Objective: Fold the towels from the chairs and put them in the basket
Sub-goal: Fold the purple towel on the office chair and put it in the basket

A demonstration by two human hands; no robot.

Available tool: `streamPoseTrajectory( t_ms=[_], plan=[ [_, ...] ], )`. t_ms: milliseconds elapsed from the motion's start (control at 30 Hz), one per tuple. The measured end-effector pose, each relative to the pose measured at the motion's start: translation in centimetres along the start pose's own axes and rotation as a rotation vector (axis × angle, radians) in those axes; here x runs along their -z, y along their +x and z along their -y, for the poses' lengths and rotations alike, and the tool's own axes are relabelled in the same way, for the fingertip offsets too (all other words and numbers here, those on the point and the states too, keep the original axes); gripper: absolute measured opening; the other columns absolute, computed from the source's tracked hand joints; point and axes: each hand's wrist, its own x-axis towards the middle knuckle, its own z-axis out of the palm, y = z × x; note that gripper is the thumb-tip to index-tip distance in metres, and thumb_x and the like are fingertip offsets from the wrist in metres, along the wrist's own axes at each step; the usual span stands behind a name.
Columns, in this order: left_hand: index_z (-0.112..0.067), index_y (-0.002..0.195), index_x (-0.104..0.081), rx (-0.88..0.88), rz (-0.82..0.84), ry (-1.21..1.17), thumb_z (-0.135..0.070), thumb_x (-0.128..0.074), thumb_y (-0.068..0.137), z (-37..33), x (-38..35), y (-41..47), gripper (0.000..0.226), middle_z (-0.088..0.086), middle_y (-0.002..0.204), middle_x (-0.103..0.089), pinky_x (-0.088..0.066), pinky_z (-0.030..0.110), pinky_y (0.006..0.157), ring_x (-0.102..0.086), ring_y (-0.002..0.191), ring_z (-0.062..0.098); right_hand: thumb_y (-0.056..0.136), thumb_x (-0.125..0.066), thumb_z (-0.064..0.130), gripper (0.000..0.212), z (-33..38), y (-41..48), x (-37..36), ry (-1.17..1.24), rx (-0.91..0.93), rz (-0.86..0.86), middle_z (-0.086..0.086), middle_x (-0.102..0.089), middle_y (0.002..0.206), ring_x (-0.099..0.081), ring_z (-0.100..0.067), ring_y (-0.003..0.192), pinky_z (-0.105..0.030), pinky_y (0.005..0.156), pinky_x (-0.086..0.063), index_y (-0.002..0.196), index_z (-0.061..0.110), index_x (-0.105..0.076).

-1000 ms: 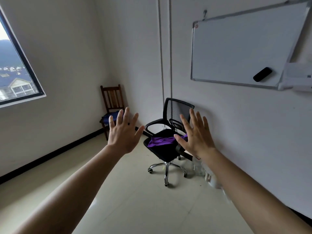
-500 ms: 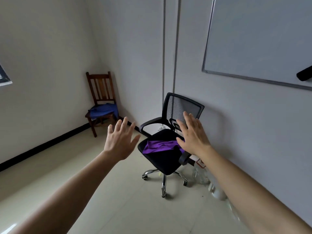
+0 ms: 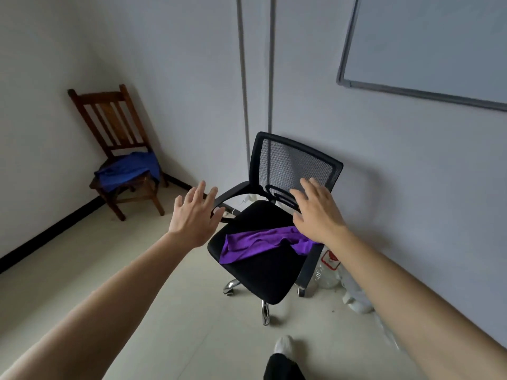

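A: Hands?
B: Left hand [image 3: 194,215] centre frame, fingers straight and spread, holding nothing. Right hand [image 3: 318,212] just right of centre, same: fingers apart, empty.
A: Towel position?
B: Purple towel [image 3: 255,242] lies crumpled across the seat of the black office chair [image 3: 263,272], centre-right. It sits lower in frame than the right fingers; that hand's heel overlaps the towel's right end, contact can't tell. Left fingers are up-left of the towel, apart from it, in front of the chair's armrest.
A: Second one?
B: Blue towel [image 3: 129,170] on the wooden chair [image 3: 109,116] seat, left of frame, well apart from both hands.
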Motion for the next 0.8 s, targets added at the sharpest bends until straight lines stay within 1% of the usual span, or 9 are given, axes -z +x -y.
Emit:
streamPoseTrajectory(
  t_ms=[67,133,200,267,400,467,600,700,800],
  plan=[
    [-0.022,0.149,-0.03,-0.003,0.047,-0.005,-0.055,-0.029,0.098,0.6,-3.9,3.6,0.061,0.012,0.159,-0.025,-0.034,0.053,0.109,-0.035,0.141,0.033,0.092,-0.058,0.027,0.059,-1.2,3.4,-4.3,0.026,-0.01,0.06,-0.021,-0.03,0.158,-0.024,-0.04,0.148,-0.05,0.12,-0.025,0.146,0.011,-0.043],
    [-0.022,0.152,-0.027,0.015,0.069,-0.009,-0.053,-0.032,0.098,1.1,-5.9,3.9,0.062,0.012,0.161,-0.022,-0.033,0.053,0.11,-0.033,0.142,0.033,0.092,-0.058,0.028,0.059,-1.1,4.3,-6.4,0.059,-0.003,0.089,-0.019,-0.032,0.158,-0.026,-0.038,0.148,-0.049,0.121,-0.025,0.147,0.011,-0.043],
    [-0.022,0.154,-0.023,0.067,0.18,-0.021,-0.053,-0.033,0.099,1.6,-9.7,7.4,0.064,0.012,0.163,-0.017,-0.031,0.051,0.112,-0.032,0.143,0.034,0.092,-0.058,0.028,0.058,-2.2,7.8,-11.0,0.095,-0.001,0.182,-0.02,-0.034,0.156,-0.028,-0.037,0.147,-0.046,0.12,-0.026,0.146,0.011,-0.044],
    [-0.022,0.155,-0.02,0.098,0.243,-0.032,-0.053,-0.032,0.1,2.0,-12.5,9.7,0.064,0.011,0.164,-0.015,-0.03,0.05,0.112,-0.032,0.143,0.034,0.092,-0.059,0.026,0.056,-2.6,10.4,-14.6,0.139,0.013,0.263,-0.019,-0.038,0.153,-0.031,-0.035,0.145,-0.046,0.117,-0.03,0.144,0.01,-0.046],
    [-0.022,0.156,-0.012,0.256,0.382,-0.183,-0.049,-0.039,0.1,3.0,-18.0,13.7,0.068,0.006,0.165,-0.008,-0.027,0.049,0.115,-0.025,0.146,0.033,0.093,-0.058,0.026,0.051,-2.6,14.9,-20.5,0.26,-0.062,0.355,-0.013,-0.046,0.145,-0.041,-0.029,0.137,-0.043,0.105,-0.043,0.141,0.011,-0.049],
    [-0.022,0.156,-0.01,0.268,0.481,-0.218,-0.046,-0.044,0.099,3.6,-21.6,15.4,0.071,0.005,0.165,-0.007,-0.028,0.048,0.115,-0.024,0.147,0.032,0.093,-0.058,0.026,0.048,-2.1,16.2,-24.0,0.316,-0.124,0.419,-0.012,-0.049,0.14,-0.047,-0.029,0.131,-0.043,0.097,-0.049,0.138,0.012,-0.051],
    [-0.024,0.156,-0.012,0.137,0.579,-0.2,-0.04,-0.046,0.098,4.9,-27.6,17.5,0.069,0.001,0.165,-0.008,-0.031,0.045,0.112,-0.027,0.145,0.03,0.093,-0.056,0.027,0.048,-0.2,16.2,-30.7,0.363,-0.168,0.498,-0.008,-0.053,0.134,-0.053,-0.028,0.124,-0.042,0.093,-0.051,0.139,0.016,-0.051],
    [-0.024,0.156,-0.016,0.011,0.665,-0.232,-0.032,-0.046,0.099,6.2,-34.1,19.7,0.065,-0.002,0.165,-0.011,-0.029,0.041,0.112,-0.026,0.145,0.026,0.093,-0.056,0.026,0.046,2.4,15.7,-36.6,0.442,-0.295,0.557,-0.006,-0.055,0.133,-0.054,-0.027,0.122,-0.041,0.094,-0.05,0.138,0.016,-0.052],
    [-0.025,0.154,-0.025,-0.083,0.688,-0.264,-0.027,-0.046,0.099,7.4,-39.5,20.6,0.059,-0.006,0.163,-0.021,-0.032,0.038,0.112,-0.031,0.143,0.023,0.093,-0.056,0.024,0.036,5.3,15.1,-41.0,0.533,-0.445,0.589,-0.005,-0.058,0.126,-0.056,-0.028,0.116,-0.041,0.09,-0.051,0.129,0.017,-0.056]
  ],
)
